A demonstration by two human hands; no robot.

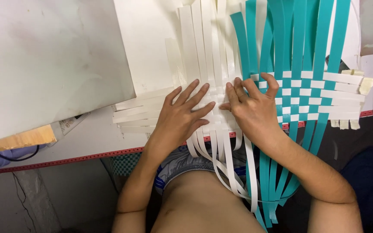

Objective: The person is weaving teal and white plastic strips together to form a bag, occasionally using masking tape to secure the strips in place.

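Note:
A flat weave of paper strips lies on a white board (147, 51). Its left half is made of white strips (203, 47), its right half of teal strips (298, 43) crossed by white ones. My left hand (180, 116) rests flat on the white woven part, fingers spread. My right hand (251, 108) presses beside it, fingertips bent onto the strips where white meets teal. Loose strip ends hang over the board's near edge toward my lap (234, 172).
A large grey-white panel (48, 60) leans at the left over a wooden edge (18, 140). The board's near edge has a red ruler border (87, 157). Taped strip ends (359, 82) stick out at the right. Dark floor lies beyond.

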